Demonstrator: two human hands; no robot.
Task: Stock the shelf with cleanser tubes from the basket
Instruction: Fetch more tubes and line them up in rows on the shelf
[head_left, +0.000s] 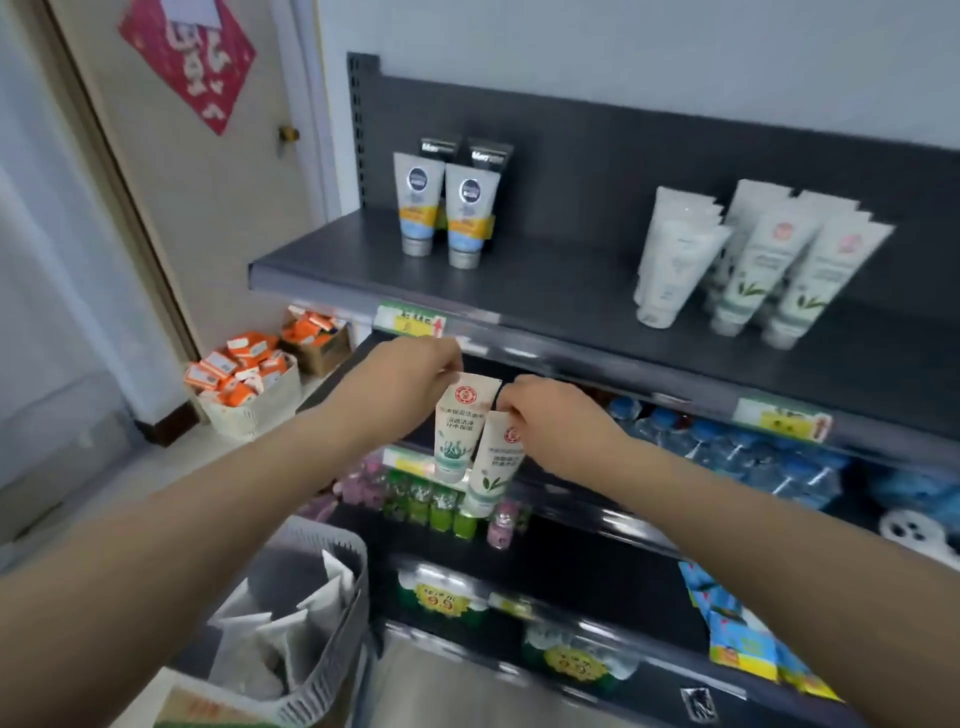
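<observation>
My left hand (415, 371) pinches the top edge of a white cleanser tube (457, 431) with a red seal and a blue-green plant print. My right hand (550, 421) pinches a second white tube (491, 467) with green leaves, overlapping the first. Both tubes hang caps down in front of the dark top shelf's front edge (519, 322). On that shelf stand two grey-capped tubes (447, 208) at the left and several white tubes (753, 260) at the right. The grey basket (332, 623) at the lower left holds more white tubes.
Lower shelves carry blue water bottles (727, 447), small green and pink bottles (441, 504) and colourful packets (737, 634). A white basket (249, 395) and a cardboard box (317, 338) of orange packs sit on the floor near a door (197, 182).
</observation>
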